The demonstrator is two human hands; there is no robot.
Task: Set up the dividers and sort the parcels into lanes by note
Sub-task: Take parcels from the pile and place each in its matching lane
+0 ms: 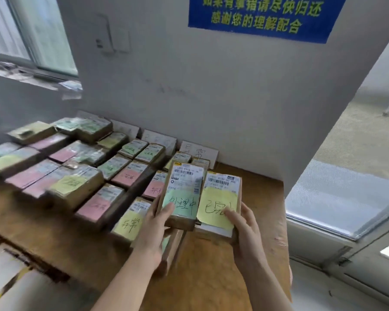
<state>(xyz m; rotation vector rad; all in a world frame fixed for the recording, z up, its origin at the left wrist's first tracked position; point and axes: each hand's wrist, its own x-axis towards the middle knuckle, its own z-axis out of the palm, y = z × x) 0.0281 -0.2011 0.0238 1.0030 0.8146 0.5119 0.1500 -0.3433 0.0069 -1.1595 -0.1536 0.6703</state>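
My left hand (153, 230) grips a small cardboard parcel with a green note (182, 198), lifted above the wooden table (263, 198). My right hand (245, 232) grips a parcel with a yellow note (218, 205) beside it, thumb on the note. Both parcels carry white shipping labels and touch edge to edge. Another parcel (173, 248) lies under my left hand, mostly hidden. Rows of parcels with pink (94, 206), yellow (128, 225) and green (114, 166) notes cover the table to the left. White handwritten cards (199, 151) lean against the wall behind the rows.
A grey wall rises behind the table, with a blue sign (265, 16) high up. Bare table surface lies right of and in front of my hands. The table's right edge borders a window (337, 198). Another window (32, 34) is at the upper left.
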